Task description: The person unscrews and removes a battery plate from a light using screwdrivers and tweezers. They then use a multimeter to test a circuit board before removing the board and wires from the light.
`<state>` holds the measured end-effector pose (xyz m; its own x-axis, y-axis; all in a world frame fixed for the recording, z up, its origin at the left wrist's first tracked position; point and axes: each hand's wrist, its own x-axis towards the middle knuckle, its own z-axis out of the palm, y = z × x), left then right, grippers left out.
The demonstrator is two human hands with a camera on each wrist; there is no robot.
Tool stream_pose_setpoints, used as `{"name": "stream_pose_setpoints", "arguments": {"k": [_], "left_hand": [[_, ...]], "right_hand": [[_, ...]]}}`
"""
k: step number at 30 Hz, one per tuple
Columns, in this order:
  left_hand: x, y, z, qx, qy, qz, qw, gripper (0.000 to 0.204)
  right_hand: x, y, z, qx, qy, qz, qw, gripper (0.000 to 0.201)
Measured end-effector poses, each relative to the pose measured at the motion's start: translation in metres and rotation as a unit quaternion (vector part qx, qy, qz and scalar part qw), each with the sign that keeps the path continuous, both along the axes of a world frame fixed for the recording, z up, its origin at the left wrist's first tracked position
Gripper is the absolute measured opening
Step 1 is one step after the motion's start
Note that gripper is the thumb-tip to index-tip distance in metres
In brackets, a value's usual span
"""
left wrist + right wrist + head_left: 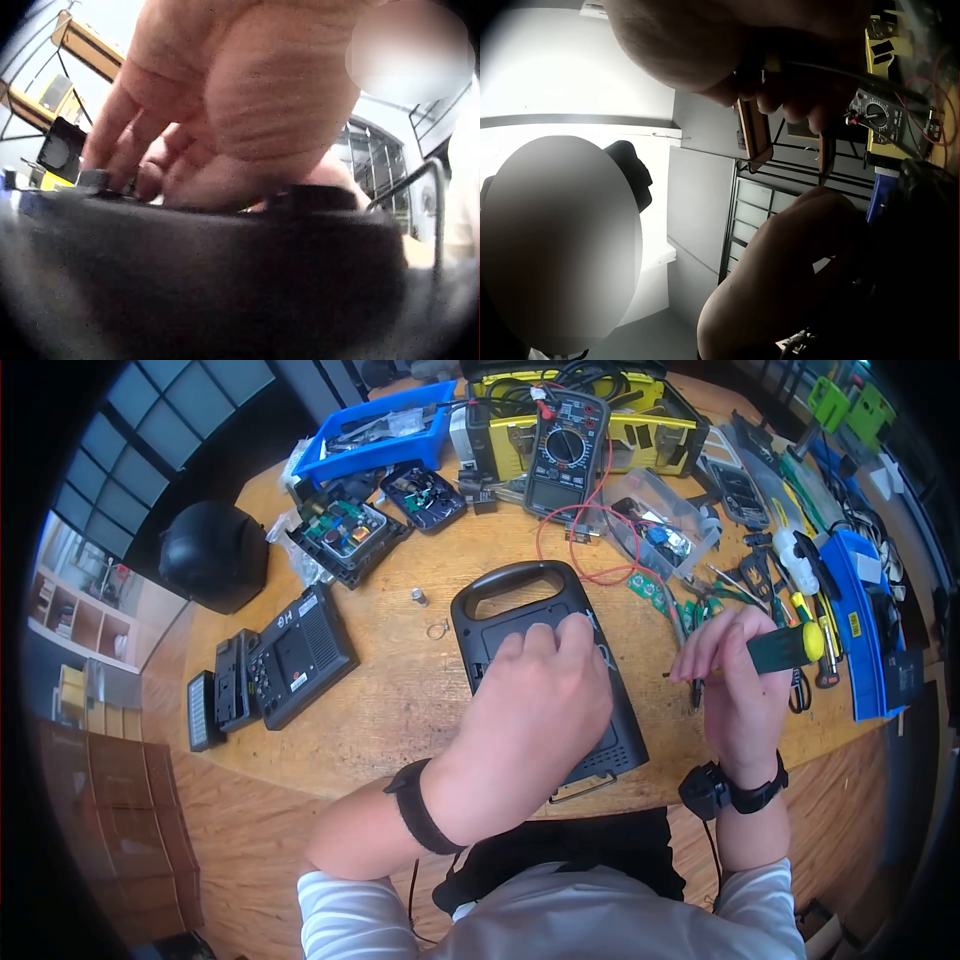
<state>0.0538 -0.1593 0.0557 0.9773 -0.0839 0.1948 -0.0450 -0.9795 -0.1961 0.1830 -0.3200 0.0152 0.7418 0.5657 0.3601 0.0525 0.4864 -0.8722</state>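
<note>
A black handled device [515, 622] lies on the wooden table in front of me, its carry handle pointing away. Over its middle is my left hand [545, 695], fingers bent down toward the casing. In the left wrist view the fingertips of that hand [277, 82] come right down to the device's top face [202, 277]; I cannot tell whether they pinch something small. To the right of the device, my right hand [742, 695] is raised and holds a screwdriver [782, 650] with a green and yellow handle, its shaft pointing left.
Opened devices [305, 650] lie at the left, with a circuit-board housing [350, 532] behind. A multimeter [567, 455] with red leads leans against a yellow case [650, 442]. Hand tools and a blue bin [860, 660] line the right edge. A small metal cylinder [419, 597] stands left of the device.
</note>
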Motion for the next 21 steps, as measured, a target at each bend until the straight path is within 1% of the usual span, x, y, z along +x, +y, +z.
{"name": "stream_pose_setpoints", "arguments": {"k": [1,2,4,9,12,14,17,18,19,20,21], "left_hand": [[0.0,-0.002,0.002,0.005,0.023,0.009,1.0,0.009],[0.001,-0.004,0.002,0.006,0.023,0.011,1.0,0.009],[0.001,-0.006,0.002,0.04,0.051,0.019,0.998,0.01],[0.001,-0.007,0.003,0.047,0.058,0.012,0.997,0.01],[0.002,-0.007,0.005,0.052,0.06,0.004,0.997,0.009],[0.003,-0.006,0.007,0.051,0.065,0.0,0.997,0.009],[0.004,-0.004,0.006,0.039,0.071,-0.004,0.997,0.008],[0.005,-0.003,0.002,0.041,0.056,0.0,0.998,0.009],[0.006,-0.002,0.0,0.043,0.04,0.003,0.998,0.01],[0.007,0.005,-0.002,0.042,0.039,0.004,0.998,0.01],[0.008,0.018,-0.002,-0.048,0.031,-0.012,0.998,0.011]], "right_hand": [[-0.001,-0.001,0.0,-0.002,0.006,0.0,1.0,0.022],[-0.001,-0.001,-0.001,-0.003,0.012,0.001,1.0,0.022],[-0.002,-0.002,-0.003,-0.003,0.01,0.005,1.0,0.022],[-0.007,-0.003,-0.008,-0.022,0.011,0.001,1.0,0.021],[-0.012,-0.001,-0.007,-0.042,0.034,0.011,0.998,0.02],[-0.011,0.0,-0.008,-0.054,0.005,0.03,0.998,0.02],[-0.01,0.003,-0.009,-0.057,-0.024,0.024,0.998,0.019],[-0.005,0.005,-0.007,-0.058,-0.025,0.026,0.998,0.019],[0.004,0.008,-0.003,-0.093,-0.173,-0.02,0.98,0.018],[0.011,0.007,0.0,-0.126,-0.317,-0.066,0.938,0.017],[0.014,0.003,0.004,-0.127,-0.318,-0.065,0.937,0.017]]}}
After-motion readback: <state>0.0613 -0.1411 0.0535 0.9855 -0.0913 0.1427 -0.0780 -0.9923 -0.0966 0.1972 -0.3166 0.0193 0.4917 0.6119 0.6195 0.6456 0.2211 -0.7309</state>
